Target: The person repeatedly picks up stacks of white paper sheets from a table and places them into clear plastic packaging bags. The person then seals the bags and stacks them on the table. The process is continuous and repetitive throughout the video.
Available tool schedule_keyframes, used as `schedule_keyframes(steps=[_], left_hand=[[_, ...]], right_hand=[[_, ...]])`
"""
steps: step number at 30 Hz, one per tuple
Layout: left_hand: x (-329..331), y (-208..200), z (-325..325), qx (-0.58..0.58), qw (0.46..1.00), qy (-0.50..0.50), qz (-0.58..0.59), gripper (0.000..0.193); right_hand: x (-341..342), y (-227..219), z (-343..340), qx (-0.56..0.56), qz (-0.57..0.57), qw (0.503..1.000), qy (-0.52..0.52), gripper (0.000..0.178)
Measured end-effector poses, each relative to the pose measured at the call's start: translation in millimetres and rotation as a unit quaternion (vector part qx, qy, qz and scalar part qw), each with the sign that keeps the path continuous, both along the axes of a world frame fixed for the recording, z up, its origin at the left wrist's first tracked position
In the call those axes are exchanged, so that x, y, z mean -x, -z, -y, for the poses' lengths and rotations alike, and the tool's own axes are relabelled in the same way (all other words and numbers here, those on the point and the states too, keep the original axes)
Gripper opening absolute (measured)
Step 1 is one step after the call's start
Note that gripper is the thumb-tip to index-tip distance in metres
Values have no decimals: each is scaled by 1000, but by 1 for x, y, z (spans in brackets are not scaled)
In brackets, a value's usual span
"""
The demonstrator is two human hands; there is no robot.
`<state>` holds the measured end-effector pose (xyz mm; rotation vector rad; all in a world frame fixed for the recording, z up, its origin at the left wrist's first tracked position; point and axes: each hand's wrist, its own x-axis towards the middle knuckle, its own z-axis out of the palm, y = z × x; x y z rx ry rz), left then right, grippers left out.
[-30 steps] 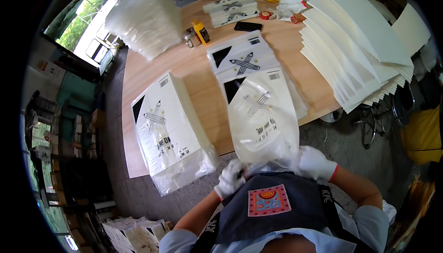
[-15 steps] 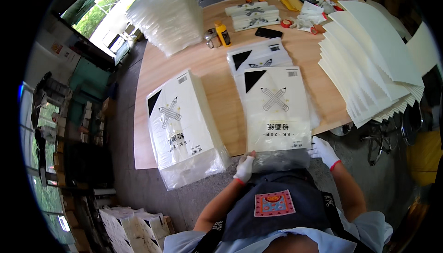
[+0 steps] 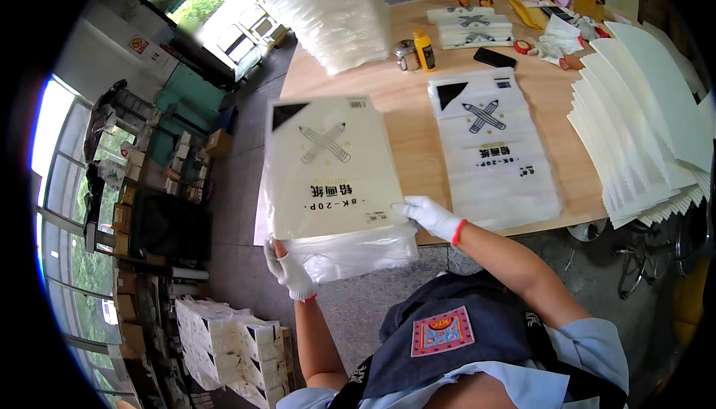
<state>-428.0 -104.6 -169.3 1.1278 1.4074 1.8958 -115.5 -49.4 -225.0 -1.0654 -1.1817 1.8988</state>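
Observation:
A filled clear bag of drawing paper point(image 3: 332, 178), with a black corner and a crossed-pencils print, lies over the stack at the table's left front. My left hand point(image 3: 291, 271), in a white glove with a red cuff, pinches its near left corner, thumb on top. My right hand point(image 3: 432, 219), gloved alike, grips the near right edge. Beneath it the loose plastic ends of the stacked bags point(image 3: 358, 256) stick out past the table edge; the rest of that stack is hidden. To the right lie flat printed plastic bags point(image 3: 500, 185), apart from both hands.
White paper sheets point(image 3: 634, 125) stand fanned at the table's right. A tall pile of clear plastic point(image 3: 332, 21) rises at the back left. Behind the flat bags are an orange bottle point(image 3: 424, 51), a glass jar point(image 3: 406, 56), a black phone point(image 3: 494, 58) and spare gloves point(image 3: 559, 39).
Both hands have carried the filled bag from the right of the table leftward onto the stack. The flat bags it covered now show. My view has turned left.

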Motion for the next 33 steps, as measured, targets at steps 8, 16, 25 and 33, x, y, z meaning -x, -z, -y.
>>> schedule_keyframes(steps=[8, 16, 25, 33], left_hand=[[24, 132, 23, 194, 965, -168, 55, 40], [-166, 173, 57, 237, 801, 495, -240, 18], [-378, 103, -63, 72, 697, 414, -581, 15], [-379, 114, -102, 140, 665, 506, -531, 27]], right_hand=[[3, 15, 55, 52, -71, 996, 34, 34], [-122, 57, 161, 135, 27, 983, 118, 29], [-153, 47, 210, 153, 41, 947, 281, 23], [-172, 52, 195, 81, 61, 945, 311, 18]])
